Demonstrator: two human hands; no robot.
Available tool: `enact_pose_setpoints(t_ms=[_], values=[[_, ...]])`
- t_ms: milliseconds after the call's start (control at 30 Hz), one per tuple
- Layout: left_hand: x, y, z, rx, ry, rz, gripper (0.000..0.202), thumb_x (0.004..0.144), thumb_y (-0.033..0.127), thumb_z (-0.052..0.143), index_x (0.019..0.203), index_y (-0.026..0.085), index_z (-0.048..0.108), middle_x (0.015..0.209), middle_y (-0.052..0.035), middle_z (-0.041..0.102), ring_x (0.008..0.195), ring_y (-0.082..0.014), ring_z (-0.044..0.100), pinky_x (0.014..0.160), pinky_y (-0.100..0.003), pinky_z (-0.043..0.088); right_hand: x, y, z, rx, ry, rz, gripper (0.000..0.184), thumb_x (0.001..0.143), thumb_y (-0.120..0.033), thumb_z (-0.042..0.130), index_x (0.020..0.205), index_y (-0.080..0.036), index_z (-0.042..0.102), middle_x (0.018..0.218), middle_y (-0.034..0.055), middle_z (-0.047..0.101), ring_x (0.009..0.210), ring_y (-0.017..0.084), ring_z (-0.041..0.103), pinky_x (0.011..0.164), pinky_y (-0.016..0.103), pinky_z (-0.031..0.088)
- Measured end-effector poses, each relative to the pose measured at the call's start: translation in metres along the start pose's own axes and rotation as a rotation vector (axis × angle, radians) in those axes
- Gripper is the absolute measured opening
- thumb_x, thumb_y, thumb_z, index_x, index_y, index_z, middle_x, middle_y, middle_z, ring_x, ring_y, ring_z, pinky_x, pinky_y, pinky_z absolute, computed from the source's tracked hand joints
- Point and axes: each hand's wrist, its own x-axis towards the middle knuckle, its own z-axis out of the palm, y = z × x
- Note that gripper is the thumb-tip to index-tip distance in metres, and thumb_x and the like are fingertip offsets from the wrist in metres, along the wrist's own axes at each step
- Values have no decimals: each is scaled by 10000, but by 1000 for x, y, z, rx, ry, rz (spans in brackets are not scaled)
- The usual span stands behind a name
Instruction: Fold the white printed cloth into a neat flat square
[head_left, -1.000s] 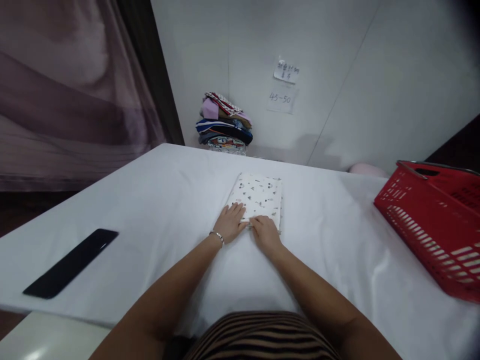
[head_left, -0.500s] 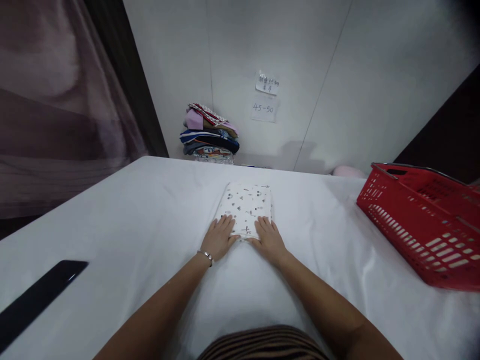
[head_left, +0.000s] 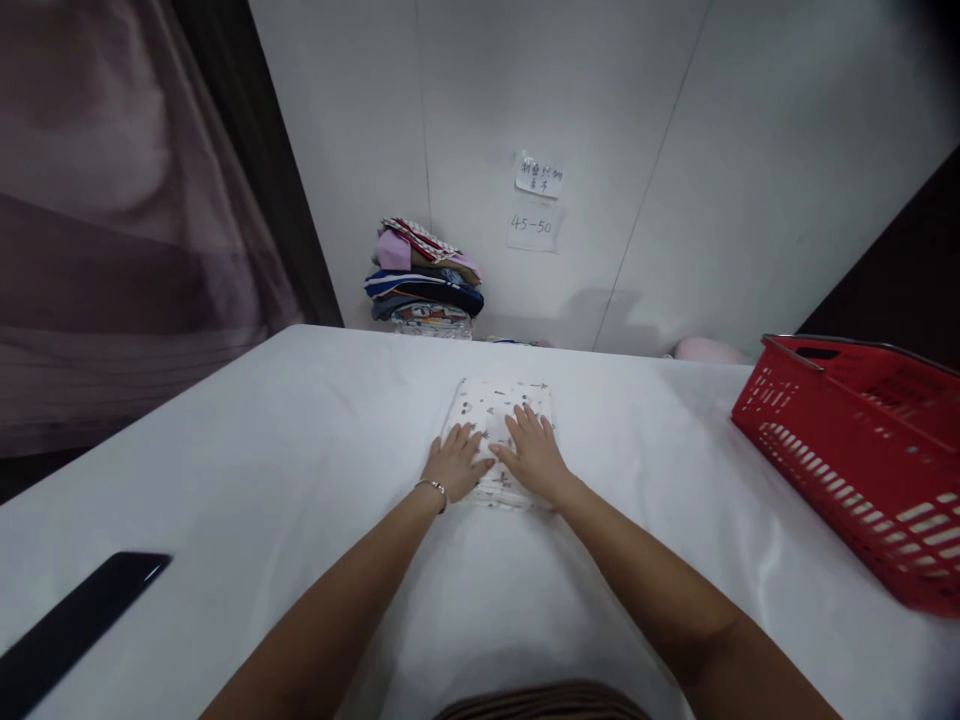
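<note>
A folded white cloth (head_left: 501, 398) with small printed figures lies flat on the white-covered table (head_left: 337, 430). On its left side rests my left hand (head_left: 454, 464), fingers spread, a silver bracelet at the wrist. My right hand (head_left: 534, 452) lies palm down across the cloth's right half, its fingers spread too. Both hands press on the top of the cloth and neither grips it. They cover part of its middle and lower portion.
A red plastic basket (head_left: 847, 460) stands at the right. A dark flat object (head_left: 82, 620) lies at the left front. Behind the table's far edge rises a stack of folded cloths (head_left: 426, 275). Paper signs (head_left: 534, 225) hang on the wall, and a curtain (head_left: 112, 220) hangs at left.
Both hands have slid from the cloth's near corners farther up onto it, the right one more. The view has shifted slightly, so everything sits a little lower.
</note>
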Motion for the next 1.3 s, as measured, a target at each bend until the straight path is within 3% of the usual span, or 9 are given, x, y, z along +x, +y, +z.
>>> enact_pose_setpoints(t_ms=[167, 333, 433, 567, 667, 767, 933, 1133, 1300], values=[[-3, -7, 7, -45, -36, 14, 639, 862, 586, 249, 1422, 277, 243, 1528, -30, 109, 1401, -253, 55, 1081, -546, 159, 22, 28, 35, -34, -48, 132, 703, 891, -564, 307, 1381, -61, 344, 1473, 167, 258, 1373, 296, 156, 1089, 465, 82], [6, -11, -1, -75, -111, 22, 688, 816, 635, 314, 1403, 277, 291, 1519, -64, 154, 1393, -284, 100, 1056, -562, 204, 19, 37, 50, -32, -12, 103, 712, 891, -577, 285, 1379, -63, 347, 1469, 175, 263, 1371, 298, 162, 1082, 472, 85], [33, -6, -16, -71, -146, -23, 679, 799, 655, 320, 1361, 276, 369, 1506, -89, 200, 1377, -308, 165, 1030, -574, 239, 20, 35, 49, -56, -6, 97, 694, 894, -561, 292, 1372, -63, 361, 1464, 179, 274, 1367, 300, 172, 1080, 473, 86], [84, 3, -30, -25, -32, 7, 716, 817, 637, 281, 1400, 223, 296, 1529, -74, 98, 1399, -268, 61, 1085, -553, 113, 21, 34, 48, -63, -1, 95, 694, 895, -555, 292, 1373, -55, 359, 1458, 184, 284, 1365, 307, 176, 1079, 478, 89], [113, -4, -25, -16, -38, -44, 752, 816, 636, 260, 1425, 196, 241, 1534, -64, 56, 1401, -261, 15, 1103, -527, 77, 21, 35, 50, -54, -2, 97, 695, 895, -554, 288, 1376, -56, 356, 1463, 177, 278, 1364, 311, 180, 1083, 479, 94], [128, -18, -12, -47, -48, -103, 788, 805, 664, 218, 1444, 204, 182, 1535, -46, 25, 1400, -269, -16, 1101, -529, 99, 20, 35, 51, -41, 9, 84, 681, 898, -549, 282, 1374, -69, 365, 1464, 170, 280, 1362, 310, 191, 1085, 477, 104], [132, -29, 2, -67, -28, -96, 815, 789, 699, 186, 1448, 220, 164, 1536, -33, 12, 1400, -260, -39, 1099, -530, 112, 19, 35, 52, -43, 35, 76, 662, 898, -537, 296, 1367, -77, 377, 1457, 170, 296, 1360, 308, 199, 1084, 481, 109], [132, -27, -5, -129, -9, -96, 766, 803, 652, 259, 1432, 217, 210, 1534, -56, 61, 1401, -259, 9, 1089, -500, 171, 20, 34, 48, -36, 0, 90, 672, 898, -545, 292, 1372, -75, 368, 1461, 170, 285, 1367, 298, 184, 1082, 477, 114], [97, -33, -12, -172, 32, -156, 717, 796, 550, 395, 1372, 132, 308, 1497, -147, 209, 1372, -253, 202, 1064, -346, 268, 20, 32, 46, -20, -3, 100, 668, 896, -547, 303, 1369, -80, 368, 1462, 168, 285, 1368, 293, 181, 1083, 474, 111]])
